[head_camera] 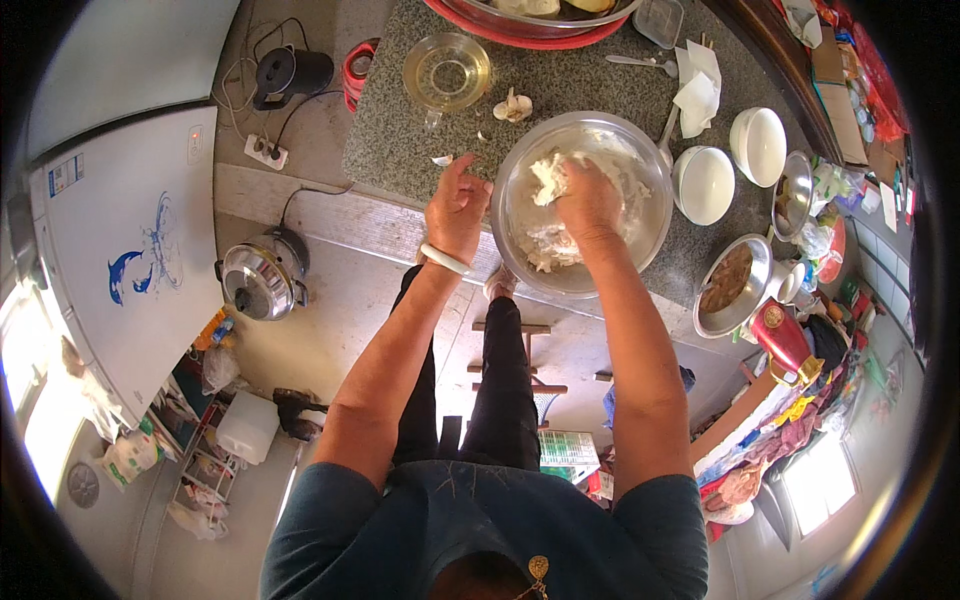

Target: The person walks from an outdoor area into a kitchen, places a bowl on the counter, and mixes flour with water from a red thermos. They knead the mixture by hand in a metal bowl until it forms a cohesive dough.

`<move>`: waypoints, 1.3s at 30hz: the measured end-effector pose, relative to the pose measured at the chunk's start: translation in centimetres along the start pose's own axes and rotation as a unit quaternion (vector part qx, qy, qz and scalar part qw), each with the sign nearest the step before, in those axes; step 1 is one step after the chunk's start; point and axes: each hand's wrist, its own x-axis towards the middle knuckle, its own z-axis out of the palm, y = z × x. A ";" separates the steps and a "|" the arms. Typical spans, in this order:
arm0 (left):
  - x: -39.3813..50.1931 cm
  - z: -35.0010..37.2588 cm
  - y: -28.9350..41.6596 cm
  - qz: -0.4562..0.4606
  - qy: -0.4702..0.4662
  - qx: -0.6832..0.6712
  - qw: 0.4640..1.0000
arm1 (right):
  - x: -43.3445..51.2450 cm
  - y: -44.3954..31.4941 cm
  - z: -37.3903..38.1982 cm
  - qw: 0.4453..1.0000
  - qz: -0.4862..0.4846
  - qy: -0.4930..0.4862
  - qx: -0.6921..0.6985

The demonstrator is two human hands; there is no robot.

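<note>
A wide metal mixing bowl [656, 225] stands at the near edge of the speckled stone counter [382, 135]. Inside it lie loose flour and a lump of shaggy dough [550, 180]. My right hand [591, 199] reaches into the bowl, its fingers pressed into the dough and partly hidden by it. Just left of the bowl is my left hand [457, 206], palm partly up, fingers apart and loosely curled, holding nothing. A pale bangle [445, 259] circles the left wrist.
Near the bowl are a garlic bulb [513, 107], a glass cup of pale liquid [446, 73], two white bowls [703, 185], spoons and crumpled paper [699, 90]. A metal bowl of brownish food [731, 281] stands at right. An electric pot [262, 277] is on the floor at left.
</note>
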 end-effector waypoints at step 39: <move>-4.6 0.2 -2.0 -0.124 -0.063 0.074 0.987 | 0.9 -1.5 -1.3 0.994 -0.065 -0.091 -0.014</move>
